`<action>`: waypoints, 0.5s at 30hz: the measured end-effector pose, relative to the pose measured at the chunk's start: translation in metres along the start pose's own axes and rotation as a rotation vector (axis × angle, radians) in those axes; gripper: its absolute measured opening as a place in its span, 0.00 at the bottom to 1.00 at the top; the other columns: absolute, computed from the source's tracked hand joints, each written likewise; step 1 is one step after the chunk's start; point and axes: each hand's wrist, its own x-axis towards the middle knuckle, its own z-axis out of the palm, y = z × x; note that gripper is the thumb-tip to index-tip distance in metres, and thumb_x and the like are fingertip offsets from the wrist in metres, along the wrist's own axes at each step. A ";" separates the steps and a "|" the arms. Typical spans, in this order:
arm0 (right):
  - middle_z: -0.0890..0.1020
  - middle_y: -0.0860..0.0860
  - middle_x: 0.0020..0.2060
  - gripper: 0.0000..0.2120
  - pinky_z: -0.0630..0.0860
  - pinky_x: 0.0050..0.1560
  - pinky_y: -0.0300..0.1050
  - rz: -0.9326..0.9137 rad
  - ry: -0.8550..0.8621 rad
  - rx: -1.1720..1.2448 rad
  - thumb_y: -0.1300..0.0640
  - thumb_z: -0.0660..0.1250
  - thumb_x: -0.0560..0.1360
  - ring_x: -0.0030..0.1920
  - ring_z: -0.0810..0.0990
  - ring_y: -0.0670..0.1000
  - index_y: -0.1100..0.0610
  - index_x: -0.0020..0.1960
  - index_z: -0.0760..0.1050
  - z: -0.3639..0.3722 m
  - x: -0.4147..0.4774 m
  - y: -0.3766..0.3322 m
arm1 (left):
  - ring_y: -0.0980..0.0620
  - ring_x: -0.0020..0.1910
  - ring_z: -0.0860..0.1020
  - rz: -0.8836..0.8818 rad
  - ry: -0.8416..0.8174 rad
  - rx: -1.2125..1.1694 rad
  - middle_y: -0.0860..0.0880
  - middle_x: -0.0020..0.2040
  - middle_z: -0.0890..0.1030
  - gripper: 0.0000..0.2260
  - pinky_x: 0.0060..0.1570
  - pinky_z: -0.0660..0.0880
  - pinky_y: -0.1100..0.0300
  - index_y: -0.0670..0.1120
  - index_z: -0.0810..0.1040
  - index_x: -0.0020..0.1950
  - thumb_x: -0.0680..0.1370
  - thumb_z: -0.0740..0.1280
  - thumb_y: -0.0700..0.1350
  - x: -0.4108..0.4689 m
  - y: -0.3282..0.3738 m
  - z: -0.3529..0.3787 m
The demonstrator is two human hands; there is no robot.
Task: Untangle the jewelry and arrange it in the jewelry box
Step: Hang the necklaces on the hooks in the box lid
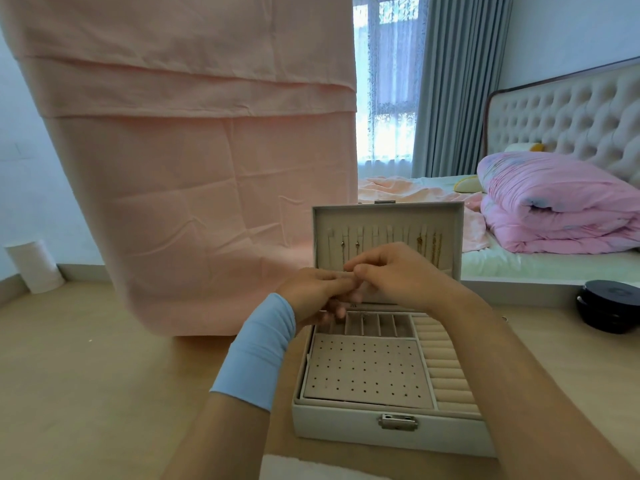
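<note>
Jewelry box (391, 434) sits open right in front of the person on a pale wooden top (86, 393), with its metal latch (397, 421) nearest. Inside, first comes a flat pad with little holes (367, 368), then soft ring rolls (446, 358) on the right, then a row of small slots (379, 324). Above those slots the left hand (311, 289), with a blue sleeve (256, 351), and the right hand (398, 275) meet. Both have curled fingers with the tips pinched together, I think on a small piece, but it is too tiny to see. Behind them, in the upright lid (388, 216), 2 little pendants (343, 242) and some gold chains (431, 245) hang from tabs. Chains like these look very light, thin and floppy. They would slip, knot up fast and could snap if pulled hard. Best to pinch one close to its clasp or end and ease it loose gently. Farther back are a hanging pink cloth (190, 168) and a bed (519, 265) with a pink quilt (554, 202).
</note>
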 end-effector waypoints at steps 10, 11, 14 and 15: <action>0.80 0.47 0.64 0.19 0.80 0.58 0.50 0.053 -0.072 -0.614 0.59 0.61 0.82 0.59 0.79 0.50 0.40 0.65 0.78 0.028 0.015 0.033 | 0.52 0.30 0.79 0.130 0.275 0.482 0.46 0.45 0.85 0.04 0.36 0.76 0.59 0.47 0.81 0.49 0.78 0.67 0.42 -0.003 0.009 -0.011; 0.80 0.46 0.64 0.20 0.79 0.58 0.51 0.040 -0.085 -0.662 0.59 0.62 0.81 0.60 0.79 0.50 0.39 0.66 0.77 0.029 0.016 0.033 | 0.51 0.34 0.80 0.133 0.256 0.526 0.48 0.49 0.84 0.06 0.42 0.78 0.57 0.48 0.81 0.53 0.78 0.67 0.42 -0.002 0.007 -0.009; 0.79 0.46 0.66 0.20 0.78 0.61 0.50 0.049 -0.163 -0.789 0.58 0.63 0.81 0.62 0.78 0.51 0.40 0.68 0.76 0.029 0.020 0.027 | 0.49 0.48 0.80 0.148 0.277 0.655 0.52 0.57 0.81 0.11 0.56 0.76 0.56 0.50 0.79 0.60 0.79 0.65 0.43 -0.003 0.006 -0.010; 0.79 0.46 0.66 0.19 0.78 0.61 0.50 0.064 -0.184 -0.821 0.58 0.64 0.81 0.61 0.78 0.51 0.40 0.68 0.76 0.030 0.020 0.024 | 0.51 0.49 0.79 0.172 0.306 0.697 0.53 0.56 0.80 0.10 0.54 0.75 0.59 0.51 0.80 0.59 0.79 0.64 0.43 -0.005 0.007 -0.011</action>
